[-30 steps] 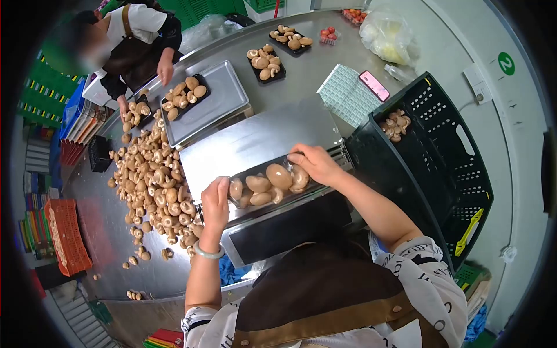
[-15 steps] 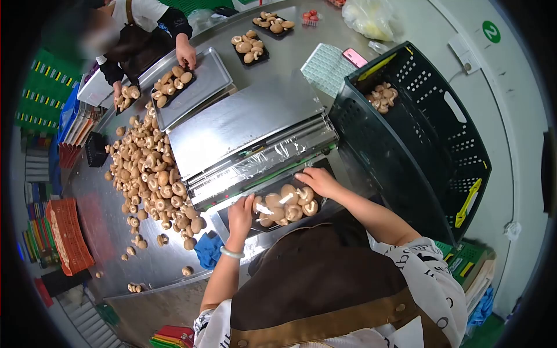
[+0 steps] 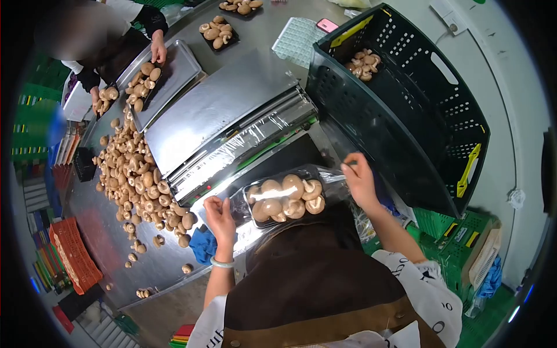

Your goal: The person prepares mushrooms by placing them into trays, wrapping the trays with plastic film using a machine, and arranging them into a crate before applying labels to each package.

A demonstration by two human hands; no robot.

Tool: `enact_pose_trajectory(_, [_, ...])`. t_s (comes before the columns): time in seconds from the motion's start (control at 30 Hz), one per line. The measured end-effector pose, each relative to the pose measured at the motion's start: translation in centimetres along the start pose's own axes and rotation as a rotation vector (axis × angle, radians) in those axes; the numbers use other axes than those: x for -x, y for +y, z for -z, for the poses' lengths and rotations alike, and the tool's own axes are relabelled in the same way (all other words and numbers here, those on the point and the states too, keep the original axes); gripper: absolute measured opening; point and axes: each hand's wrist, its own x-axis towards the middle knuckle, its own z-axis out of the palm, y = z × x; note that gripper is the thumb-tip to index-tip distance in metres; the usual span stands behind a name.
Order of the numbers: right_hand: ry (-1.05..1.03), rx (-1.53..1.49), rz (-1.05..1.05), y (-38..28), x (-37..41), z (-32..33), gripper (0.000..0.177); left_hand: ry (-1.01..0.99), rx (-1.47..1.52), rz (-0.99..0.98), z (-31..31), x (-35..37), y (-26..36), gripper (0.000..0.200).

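A black tray of shiitake mushrooms (image 3: pixel 284 198) lies right in front of my body, with clear plastic film (image 3: pixel 332 176) drawn over it and out past both ends. My right hand (image 3: pixel 361 181) is closed on the film's right end, pulling it taut away from the tray. At the left end, my left hand (image 3: pixel 220 221) has its fingers curled in a pinch on the film. Just beyond the tray stands the film wrapping machine (image 3: pixel 223 116), a metal box with a roll of film along its near edge.
A large dark green crate (image 3: pixel 377 127) with wrapped mushrooms inside stands at right. Loose mushrooms (image 3: pixel 136 180) are heaped at left, near a blue cloth (image 3: pixel 204 246). Across the table, a co-worker's hand (image 3: pixel 158 47) touches a filled tray on a metal pan (image 3: pixel 180 69).
The mushroom tray has come away from the machine toward my body. My hands have moved apart, off the tray's edges, and now draw the film out sideways.
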Motion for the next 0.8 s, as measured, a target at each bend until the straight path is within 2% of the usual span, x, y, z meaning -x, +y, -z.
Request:
enact_pose_trajectory(0.07, [0.183,0.259,0.098,3.8,0.8,1.1,0.008,-0.086,-0.159,-0.03,-1.5,-0.6,-0.3,0.014])
enact_pose_trajectory(0.1, [0.241,0.314,0.093,6.0,1.1,0.9,0.009,-0.09,-0.368,-0.194,-2.9,-0.9,-2.3,0.019])
enact_pose_trajectory(0.13, [0.298,0.369,0.09,8.7,0.9,0.6,0.009,-0.061,-0.395,-0.433,-4.2,-1.6,-2.6,0.028])
enact_pose_trajectory(0.17, [0.404,0.465,0.226,12.1,0.3,-0.1,0.01,-0.131,-0.521,-0.504,-5.2,-2.2,-2.4,0.032])
enact_pose_trajectory(0.2, [0.429,0.599,0.172,12.8,0.3,-1.3,0.012,-0.197,-0.646,-0.574,-6.3,-2.9,-2.1,0.037])
enact_pose_trajectory(0.27, [0.427,0.622,0.122,15.9,-0.4,-4.1,0.015,-0.228,-0.535,-0.681,-8.6,-3.8,-0.3,0.048])
enact_pose_trajectory(0.3, [0.455,0.484,0.048,16.7,-0.3,-5.9,0.01,-0.305,-0.516,-0.711,-9.0,-3.8,0.4,0.051])
enact_pose_trajectory(0.33, [0.48,-0.386,-0.098,16.2,-0.5,-7.3,0.01,-0.311,-0.46,-0.763,-9.7,-3.7,1.0,0.056])
enact_pose_trajectory(0.37, [0.382,-0.719,-0.223,14.6,0.1,-8.1,0.012,-0.414,-0.266,-0.475,-9.8,-3.5,1.3,0.058])
enact_pose_trajectory(0.4, [0.205,-0.853,-0.302,12.5,1.6,-8.3,0.014,-0.51,-0.07,-0.182,-9.8,-2.9,1.5,0.06])
enact_pose_trajectory(0.43, [-0.003,-0.93,-0.356,9.8,3.5,-8.0,0.016,-0.681,0.562,0.127,-10.0,-1.8,2.9,0.064])
enact_pose_trajectory(0.47, [-0.215,-0.965,-0.401,6.7,5.5,-7.3,0.018,-0.776,0.757,0.349,-9.3,-0.5,5.5,0.062])
enact_pose_trajectory(0.53, [-0.585,-0.984,-0.433,0.4,8.7,-6.2,0.022,-0.934,0.896,0.366,-7.4,1.3,9.1,0.056])
enact_pose_trajectory(0.57, [-0.714,-0.979,-0.424,-2.3,9.8,-5.8,0.023,-0.985,0.888,0.307,-6.7,2.4,9.5,0.053])
enact_pose_trajectory(0.6, [-0.813,-0.964,-0.408,-4.6,10.6,-5.4,0.025,-1.036,0.88,0.245,-5.9,3.2,9.8,0.05])
enact_pose_trajectory(0.63, [-0.88,-0.938,-0.396,-6.6,11.0,-5.1,0.027,-1.145,1.063,0.223,-5.2,3.3,10.8,0.043])
enact_pose_trajectory(0.67, [-0.919,-0.887,-0.381,-8.0,11.1,-4.7,0.029,-1.298,1.159,0.047,-4.8,2.9,10.0,0.045])
enact_pose_trajectory(0.73, [-0.917,-0.578,-0.353,-9.4,9.7,-3.3,0.033,-1.51,1.022,0.26,-1.9,3.4,17.3,0.061])
enact_pose_trajectory(0.77, [-0.949,-0.104,-0.205,-8.9,8.1,-1.6,0.033,-1.661,1.026,0.53,-1.3,3.2,18.7,0.068])
enact_pose_trajectory(0.8, [-0.834,0.143,-0.091,-9.1,7.0,0.0,0.033,-1.724,1.009,0.615,-1.8,3.1,18.8,0.072])
